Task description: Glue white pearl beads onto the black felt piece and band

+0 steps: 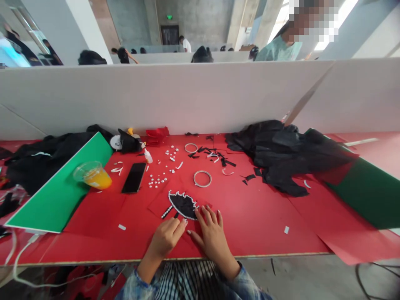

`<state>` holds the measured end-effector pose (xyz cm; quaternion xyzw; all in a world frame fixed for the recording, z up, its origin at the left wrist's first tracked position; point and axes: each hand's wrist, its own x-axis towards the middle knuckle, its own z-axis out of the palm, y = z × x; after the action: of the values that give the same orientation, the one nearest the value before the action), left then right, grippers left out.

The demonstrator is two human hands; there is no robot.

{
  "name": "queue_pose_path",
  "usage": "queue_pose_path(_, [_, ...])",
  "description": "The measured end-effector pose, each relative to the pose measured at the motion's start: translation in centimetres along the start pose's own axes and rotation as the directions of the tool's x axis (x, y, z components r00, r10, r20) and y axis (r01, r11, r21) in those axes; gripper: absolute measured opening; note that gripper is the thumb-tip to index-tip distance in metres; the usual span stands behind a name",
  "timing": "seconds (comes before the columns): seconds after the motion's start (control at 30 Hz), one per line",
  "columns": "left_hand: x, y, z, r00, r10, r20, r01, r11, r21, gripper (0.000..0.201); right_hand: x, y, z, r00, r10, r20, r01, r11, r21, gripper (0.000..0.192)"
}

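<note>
— Red paper covers the bench [250, 216]. Where are the hands?
— Both rest at the near edge. The left hand [165, 237] has fingers curled together, tips beside a black fan shape [184, 205] edged with pearls. The right hand [211, 233] lies flat, fingers spread, touching the fan's lower right edge.
— Anything nearby?
— A phone [133, 178], loose pearls [156, 181], a tape ring [202, 178].

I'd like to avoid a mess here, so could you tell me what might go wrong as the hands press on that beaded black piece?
1. The left hand and right hand press beside the beaded black piece; its bead edging could shift.
2. Loose beads nearby might scatter if brushed.
3. The cup of orange drink could tip onto the phone.
</note>
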<state>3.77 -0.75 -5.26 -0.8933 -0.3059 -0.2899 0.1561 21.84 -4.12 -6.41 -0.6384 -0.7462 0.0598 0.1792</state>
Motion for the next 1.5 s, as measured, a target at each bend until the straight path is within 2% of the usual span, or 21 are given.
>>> queue_pose_path(0.1, [0.3,-1.4,0.7,0.989,0.134,0.061,-0.134,0.991,-0.01,0.021,-0.1,0.3,0.4,0.999,-0.017,-0.029,0.018,1.0,0.018,0.059])
queue_pose_path(0.33, [0.0,-2.1,1.1,0.973,0.201,0.117,-0.195,0.979,-0.057,0.025,0.0,0.5,0.4,0.999,-0.019,-0.036,0.021,0.999,0.044,0.059])
queue_pose_path(0.47, [0.1,-2.3,0.9,0.953,0.201,0.225,-0.18,0.977,-0.11,0.027,-0.1,0.5,0.4,0.999,-0.018,-0.03,0.019,0.999,0.047,0.058])
queue_pose_path(0.67, [1.1,-2.0,0.5,0.929,0.193,0.316,-0.143,0.974,-0.174,0.031,-0.1,0.5,0.5,1.0,-0.019,-0.022,0.02,0.998,0.056,0.058])
queue_pose_path(0.83, [2.0,-1.7,0.4,0.877,0.11,0.467,-0.015,0.979,-0.203,0.029,-0.1,0.4,0.4,1.0,-0.016,-0.022,0.017,0.999,0.051,0.055])
queue_pose_path(1.0, [2.5,-2.6,0.3,0.818,0.055,0.573,0.103,0.965,-0.24,0.024,-0.2,0.4,0.3,1.0,-0.007,-0.017,0.008,0.999,0.049,0.055])
queue_pose_path(1.1, [2.9,-2.9,0.0,0.777,0.084,0.624,0.105,0.96,-0.261,0.02,-0.2,0.4,0.4,1.0,-0.009,-0.027,0.01,0.999,0.042,0.054])
queue_pose_path(1.23, [3.6,-2.8,-0.6,0.732,0.114,0.672,0.052,0.974,-0.221,0.017,-0.2,0.5,0.6,0.999,-0.02,-0.03,0.021,0.999,0.039,0.054])
queue_pose_path(1.37, [3.6,-2.4,-1.3,0.732,0.112,0.672,0.017,0.983,-0.182,0.013,-0.2,0.5,0.5,0.999,-0.016,-0.03,0.018,0.999,0.043,0.055])
queue_pose_path(1.5, [2.6,-2.1,-1.7,0.779,0.087,0.62,0.015,0.988,-0.156,0.016,-0.2,0.4,0.4,0.999,-0.022,-0.029,0.023,0.998,0.057,0.056])
